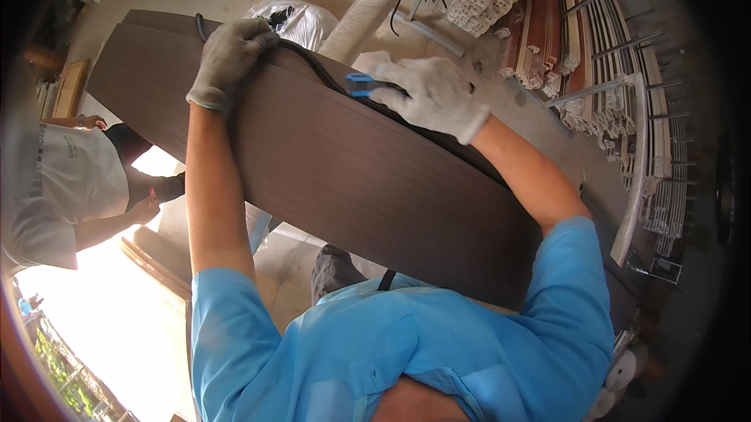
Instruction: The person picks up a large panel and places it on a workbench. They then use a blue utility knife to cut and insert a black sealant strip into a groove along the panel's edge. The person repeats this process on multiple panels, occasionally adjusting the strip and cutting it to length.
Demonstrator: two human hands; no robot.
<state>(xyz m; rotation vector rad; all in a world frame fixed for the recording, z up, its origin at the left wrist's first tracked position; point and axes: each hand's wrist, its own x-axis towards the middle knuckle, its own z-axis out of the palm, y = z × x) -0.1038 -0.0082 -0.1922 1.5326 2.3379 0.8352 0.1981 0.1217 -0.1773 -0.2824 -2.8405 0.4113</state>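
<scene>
From the head camera, the left hand (229, 58) gripped the top edge of a dark brown wood panel (344, 172), fingers curled over a black strip (313, 66). The right hand (434, 93) pinched a small blue tool (361, 84) against that edge. It looked like edge work, half done; a steady slide seemed needed. The tool's tip was hidden.

The blue tool (361, 84) lay mostly hidden under the right hand (432, 93), its kind unclear. At nine o'clock, a co-worker (66, 187) was cut off by the rim, perhaps crouching.
</scene>
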